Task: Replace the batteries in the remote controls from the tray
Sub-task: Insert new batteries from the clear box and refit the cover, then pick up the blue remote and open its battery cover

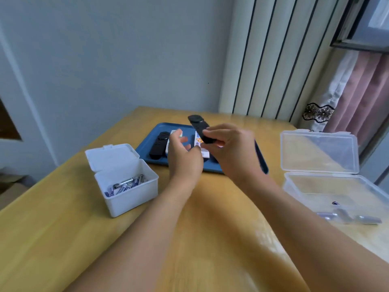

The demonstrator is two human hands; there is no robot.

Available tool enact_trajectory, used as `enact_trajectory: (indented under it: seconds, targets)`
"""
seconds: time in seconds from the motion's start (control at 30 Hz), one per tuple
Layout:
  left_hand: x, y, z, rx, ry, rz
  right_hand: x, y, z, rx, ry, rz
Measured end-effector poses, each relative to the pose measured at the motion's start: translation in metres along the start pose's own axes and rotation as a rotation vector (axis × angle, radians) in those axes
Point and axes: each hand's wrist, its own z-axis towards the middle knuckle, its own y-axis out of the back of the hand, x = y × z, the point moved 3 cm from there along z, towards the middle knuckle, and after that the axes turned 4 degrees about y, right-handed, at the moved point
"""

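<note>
Your right hand (229, 144) grips the near end of a slim black plastic remote control (199, 128), fingers curled over it and thumb beneath, holding it above the flat blue plastic tray (147, 144). Its long axis runs away from you and a little to the left, the round button pad at the far, raised end. Your left hand (184, 157) hangs just beside it with loosely bent fingers, holding nothing.

On the tray you have a second black remote (159, 145) lying lengthwise, a white remote (171, 140) touching its right side, and a white remote with coloured buttons (201, 147) partly hidden beneath your hands: four remotes in all.

Two boxes stand open on the yellow wooden table (63, 228): a small white lidded box (126, 180) on your left holding several batteries (126, 184), too jumbled to count, and a clear plastic box (336, 186) on your right with a few blurred batteries.
</note>
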Motion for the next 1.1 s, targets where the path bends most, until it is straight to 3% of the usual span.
enact_trajectory:
  seconds: [0.2,0.4,0.6,0.73,0.9,1.0,1.1]
  targets:
    - [0.024,0.012,0.016,-0.177,0.043,0.167,-0.031,-0.075,0.024,0.185,-0.005,-0.181]
    - [0.029,0.015,0.023,-0.223,-0.024,0.339,-0.048,-0.105,0.024,0.357,-0.076,-0.269]
    - [0.033,0.018,0.027,-0.204,0.036,0.621,-0.067,-0.118,0.021,0.419,-0.135,-0.272]
    - [0.035,0.017,0.027,-0.170,0.040,0.653,-0.070,-0.123,0.019,0.494,-0.099,-0.309]
    - [0.032,0.017,0.026,-0.157,0.029,0.653,-0.061,-0.110,0.044,0.402,-0.212,-0.163]
    - [0.031,0.018,0.028,-0.193,0.021,0.650,-0.056,-0.109,0.071,0.704,-0.300,-0.143]
    - [0.034,0.018,0.029,-0.194,0.001,0.668,-0.060,-0.118,0.089,0.974,-0.287,-0.281]
